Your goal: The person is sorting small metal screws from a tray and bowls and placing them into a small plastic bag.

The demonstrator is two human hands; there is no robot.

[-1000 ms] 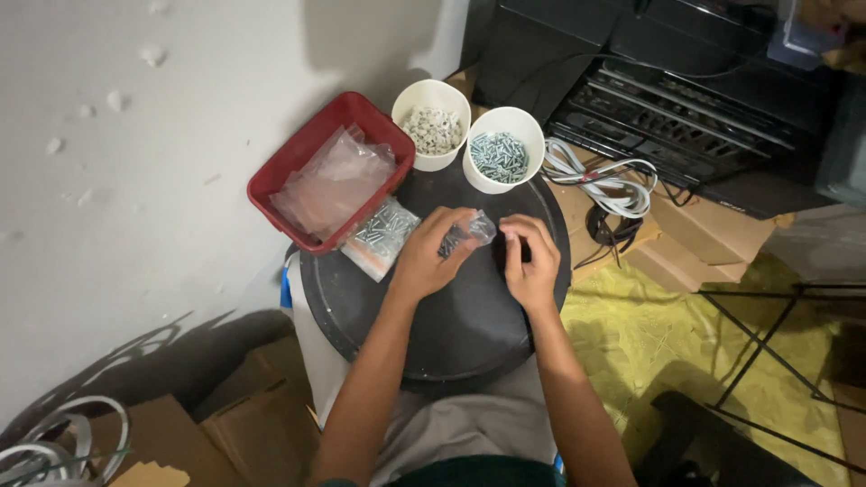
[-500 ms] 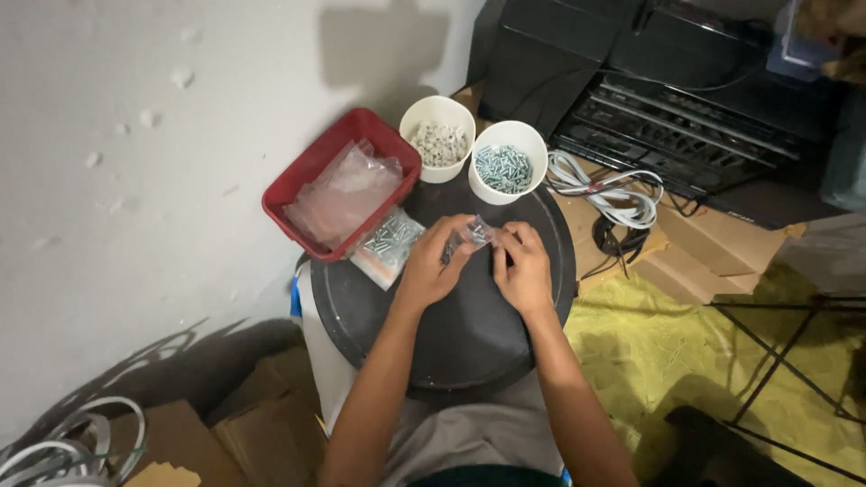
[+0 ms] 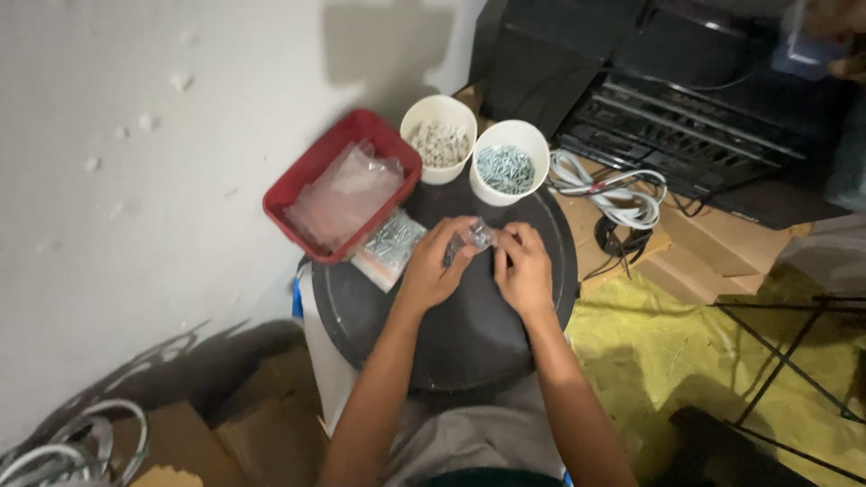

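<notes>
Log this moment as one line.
left hand: holds small clear bag | right hand: pinches bag | over: round black tray

Makeshift home workshop or storeroom corner. Evidence: pitted white wall [image 3: 135,180]; round black counter [image 3: 469,334]; two white cups of small hardware [image 3: 510,167]; red tray of plastic bags [image 3: 338,185]; stacked black audio equipment [image 3: 686,117]; loose cables [image 3: 613,189]; cardboard boxes [image 3: 704,261] on floor.

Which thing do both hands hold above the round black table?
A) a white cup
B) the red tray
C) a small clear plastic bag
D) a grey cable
C: the left hand and the right hand pinch a small clear plastic bag between them over the round black table, apart from the red tray.
</notes>
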